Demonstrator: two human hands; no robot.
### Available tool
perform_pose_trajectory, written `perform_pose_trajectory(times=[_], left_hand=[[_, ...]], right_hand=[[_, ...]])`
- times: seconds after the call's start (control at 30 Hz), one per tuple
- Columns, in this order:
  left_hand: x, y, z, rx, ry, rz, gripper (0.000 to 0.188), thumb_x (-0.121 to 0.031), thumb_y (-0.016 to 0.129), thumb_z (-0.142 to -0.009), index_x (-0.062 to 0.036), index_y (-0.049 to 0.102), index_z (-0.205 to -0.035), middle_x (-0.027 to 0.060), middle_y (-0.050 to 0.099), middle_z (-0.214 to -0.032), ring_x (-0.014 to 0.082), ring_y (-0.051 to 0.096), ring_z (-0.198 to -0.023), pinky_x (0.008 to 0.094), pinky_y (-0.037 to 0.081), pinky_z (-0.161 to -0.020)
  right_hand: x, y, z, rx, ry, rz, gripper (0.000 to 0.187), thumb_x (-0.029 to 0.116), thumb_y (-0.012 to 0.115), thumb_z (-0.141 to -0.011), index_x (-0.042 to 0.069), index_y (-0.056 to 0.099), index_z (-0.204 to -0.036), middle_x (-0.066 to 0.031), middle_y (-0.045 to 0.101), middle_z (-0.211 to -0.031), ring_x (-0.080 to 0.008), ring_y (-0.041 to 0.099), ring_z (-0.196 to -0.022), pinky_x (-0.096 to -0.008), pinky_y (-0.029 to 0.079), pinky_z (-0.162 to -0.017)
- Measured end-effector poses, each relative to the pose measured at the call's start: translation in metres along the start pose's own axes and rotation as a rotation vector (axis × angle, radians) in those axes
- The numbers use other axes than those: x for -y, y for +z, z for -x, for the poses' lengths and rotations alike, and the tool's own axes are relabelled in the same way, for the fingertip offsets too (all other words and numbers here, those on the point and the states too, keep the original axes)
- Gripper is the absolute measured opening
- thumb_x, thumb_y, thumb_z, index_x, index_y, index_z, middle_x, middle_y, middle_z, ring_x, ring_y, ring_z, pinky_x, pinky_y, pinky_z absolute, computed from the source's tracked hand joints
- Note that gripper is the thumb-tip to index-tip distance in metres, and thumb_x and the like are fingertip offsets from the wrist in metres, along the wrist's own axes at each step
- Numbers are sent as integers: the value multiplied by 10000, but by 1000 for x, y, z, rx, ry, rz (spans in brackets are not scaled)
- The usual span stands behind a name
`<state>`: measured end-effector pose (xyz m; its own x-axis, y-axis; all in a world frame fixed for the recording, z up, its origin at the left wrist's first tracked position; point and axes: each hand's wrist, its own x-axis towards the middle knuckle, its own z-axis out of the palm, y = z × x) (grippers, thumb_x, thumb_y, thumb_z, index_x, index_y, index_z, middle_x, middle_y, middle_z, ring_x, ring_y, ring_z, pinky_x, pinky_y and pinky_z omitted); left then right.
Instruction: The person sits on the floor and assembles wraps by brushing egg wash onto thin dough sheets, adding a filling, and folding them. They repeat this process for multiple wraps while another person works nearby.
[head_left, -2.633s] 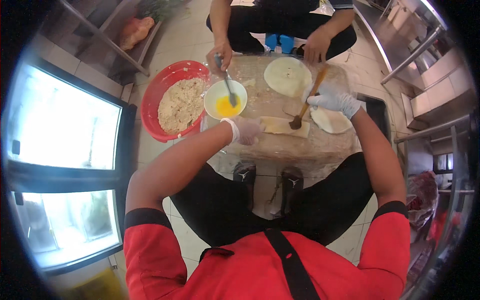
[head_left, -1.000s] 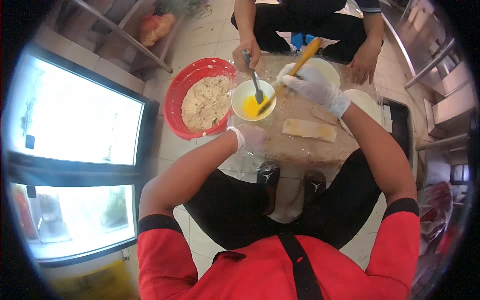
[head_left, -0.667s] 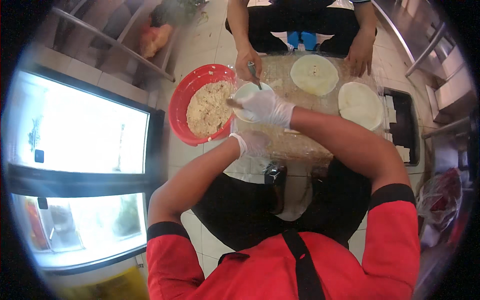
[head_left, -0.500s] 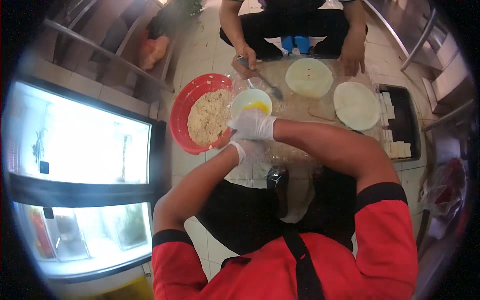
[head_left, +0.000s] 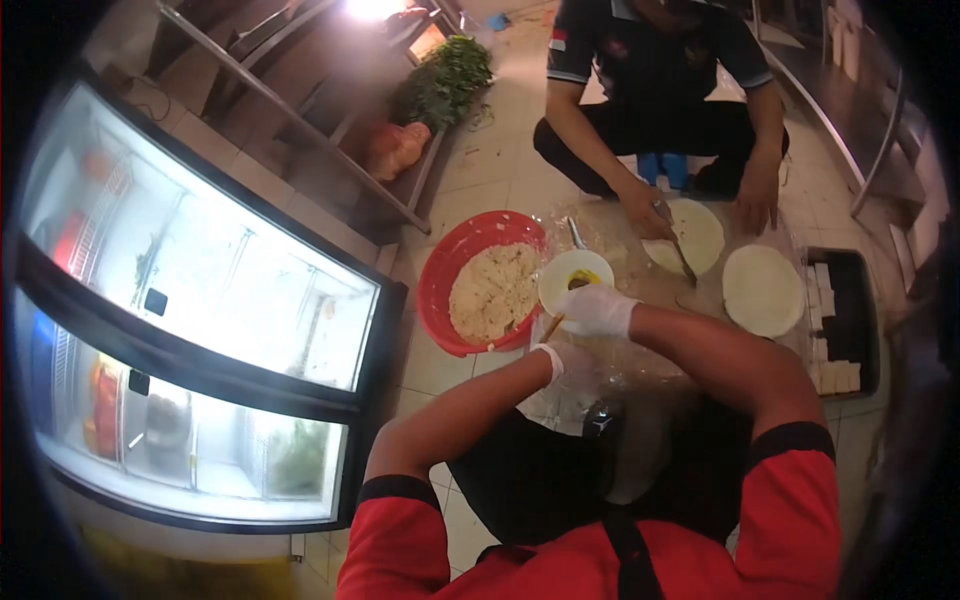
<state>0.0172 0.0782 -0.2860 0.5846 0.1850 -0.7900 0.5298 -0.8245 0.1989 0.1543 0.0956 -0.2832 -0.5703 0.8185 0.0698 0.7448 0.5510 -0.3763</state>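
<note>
My right hand (head_left: 597,309), in a thin whitish glove, is at the near rim of a small white bowl (head_left: 549,290) holding something yellow. Its fingers look closed, and a thin brown stick-like piece (head_left: 553,327) juts out beside them; what this is, I cannot make out. A dark brownish tip shows in the yellow stuff. My left hand (head_left: 570,364), also gloved, sits just nearer to me, below the right one; its fingers are blurred and partly hidden. Left of the bowl stands a red basin (head_left: 431,287) of pale crumbly mixture (head_left: 493,292).
Across from me a squatting person holds a long flat tool (head_left: 684,260) over a round pale dough sheet (head_left: 698,235). Another sheet (head_left: 763,290) lies to its right. A black tray (head_left: 858,320) holds white blocks (head_left: 840,377). A lit glass-front cabinet (head_left: 225,280) stands at left.
The whole view has tilted and shifted, so more of the person opposite shows. That person's tool has moved from beside the dough sheet onto it. My hands remain by the bowl.
</note>
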Motion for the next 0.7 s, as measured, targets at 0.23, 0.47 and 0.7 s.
perform_pose_trajectory(times=[0.23,0.47,0.7], left_hand=[[3,9,5,-217,53,100,536,-533,504,-894,-66,715,-1053,223,683,-1114,395,654,-1050,465,502,-925],[-8,-10,-14,-207,108,95,445,-405,543,-916,-87,667,-1201,218,686,-1078,378,658,-1015,452,495,-913],[-17,-24,-6,-205,41,79,440,-353,509,-939,-80,623,-1265,220,670,-1141,381,640,-1061,440,485,-943]], right_hand=[[-52,-12,60,235,141,159,226,207,552,-847,50,683,-944,-191,704,-957,-370,694,-911,-475,555,-734],[-73,6,74,331,264,-13,255,60,553,-821,39,632,-1062,-214,675,-1045,-398,654,-996,-454,524,-812],[-73,18,59,448,226,39,312,58,590,-794,58,657,-1098,-194,684,-1073,-376,654,-1029,-448,522,-845]])
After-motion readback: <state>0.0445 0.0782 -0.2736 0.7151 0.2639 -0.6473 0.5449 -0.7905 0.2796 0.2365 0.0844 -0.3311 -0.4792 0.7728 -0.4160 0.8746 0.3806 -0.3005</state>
